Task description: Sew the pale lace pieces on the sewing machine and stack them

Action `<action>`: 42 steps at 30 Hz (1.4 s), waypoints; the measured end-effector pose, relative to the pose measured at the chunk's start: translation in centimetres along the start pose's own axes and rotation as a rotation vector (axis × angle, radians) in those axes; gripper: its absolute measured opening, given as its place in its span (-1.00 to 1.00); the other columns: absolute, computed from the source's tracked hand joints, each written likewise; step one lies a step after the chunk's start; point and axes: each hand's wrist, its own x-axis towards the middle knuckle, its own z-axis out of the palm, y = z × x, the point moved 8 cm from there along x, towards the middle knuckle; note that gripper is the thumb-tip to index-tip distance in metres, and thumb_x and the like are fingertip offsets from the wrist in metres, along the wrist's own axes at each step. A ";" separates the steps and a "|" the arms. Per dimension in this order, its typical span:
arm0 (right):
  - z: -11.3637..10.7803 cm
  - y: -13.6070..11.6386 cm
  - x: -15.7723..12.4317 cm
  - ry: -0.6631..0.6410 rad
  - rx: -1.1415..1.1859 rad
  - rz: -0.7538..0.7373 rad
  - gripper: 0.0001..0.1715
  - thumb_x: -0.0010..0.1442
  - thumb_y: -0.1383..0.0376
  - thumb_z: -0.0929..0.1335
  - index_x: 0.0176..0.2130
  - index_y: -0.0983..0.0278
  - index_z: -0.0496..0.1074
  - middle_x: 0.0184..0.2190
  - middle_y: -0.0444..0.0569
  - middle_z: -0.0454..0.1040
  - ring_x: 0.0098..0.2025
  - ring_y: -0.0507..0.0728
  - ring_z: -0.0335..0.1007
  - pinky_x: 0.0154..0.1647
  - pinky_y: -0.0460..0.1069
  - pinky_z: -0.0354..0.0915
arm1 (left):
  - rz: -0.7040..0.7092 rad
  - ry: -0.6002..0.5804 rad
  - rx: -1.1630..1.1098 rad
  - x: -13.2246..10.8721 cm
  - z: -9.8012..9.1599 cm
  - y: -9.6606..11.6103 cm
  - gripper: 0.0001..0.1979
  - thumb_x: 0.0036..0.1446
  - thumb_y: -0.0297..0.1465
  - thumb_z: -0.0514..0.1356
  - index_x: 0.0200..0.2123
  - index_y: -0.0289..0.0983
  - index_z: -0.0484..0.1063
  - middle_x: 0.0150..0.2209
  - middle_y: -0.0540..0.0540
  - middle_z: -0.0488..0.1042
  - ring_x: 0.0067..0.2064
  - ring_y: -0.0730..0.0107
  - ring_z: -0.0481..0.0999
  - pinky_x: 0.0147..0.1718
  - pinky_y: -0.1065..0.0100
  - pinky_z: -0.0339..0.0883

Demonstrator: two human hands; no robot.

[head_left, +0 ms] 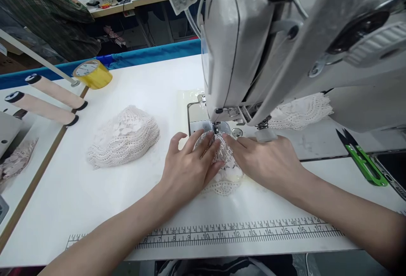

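A piece of white lace (226,187) lies under the presser foot (215,127) of a sewing machine (236,47). My left hand (188,164) rests on the lace's left side, its fingers spread and the tips close to the needle. From the right, my right hand (264,157) holds the lace's edge, index finger stretched toward the foot and the other fingers bent together; its thumb is hidden. Part of the lace is covered by both hands. To the left sits a folded pile of white lace (125,138).
More lace (301,111) lies behind the machine head. Green thread snips (364,159) are at the right, beside a dark phone-like object (393,168). Yellow tape (92,74) and two thread cones (44,107) stand left. A printed ruler (222,233) runs along the front edge. A person in a plaid sleeve (60,5) is beyond.
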 end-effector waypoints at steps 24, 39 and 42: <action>0.9 0.5 0.3 -0.176 0.043 0.048 -0.32 0.06 0.59 0.24 0.17 0.35 0.36 -0.54 -0.03 0.51 -0.65 0.03 0.20 -0.57 0.00 -0.18 | -0.029 -0.029 -0.011 0.1 0.3 -0.2 -0.64 0.36 -0.25 0.03 0.12 -0.23 0.39 0.10 -0.14 0.47 0.13 0.16 0.41 0.03 0.05 0.07; -1.2 1.0 -0.1 -0.281 0.703 -0.007 -0.88 0.18 0.21 0.36 -0.25 0.17 0.47 -0.35 -0.17 0.52 -0.42 0.05 0.36 -0.50 -0.06 -0.03 | 0.137 -0.080 -0.205 -0.7 -2.2 0.2 -0.76 0.25 -0.20 0.16 -0.32 -0.26 0.46 -0.27 -0.03 0.56 -0.38 0.42 0.47 -0.37 0.27 0.17; -1.3 0.6 -0.5 -0.331 0.825 -0.083 -0.94 0.20 0.32 0.33 -0.32 0.18 0.43 -0.26 -0.18 0.48 -0.37 0.02 0.35 -0.46 -0.06 0.04 | 0.221 -0.249 -0.216 -1.4 -1.8 1.1 -0.76 0.26 -0.22 0.14 -0.33 -0.27 0.42 -0.23 -0.08 0.52 -0.39 0.41 0.47 -0.43 0.30 0.17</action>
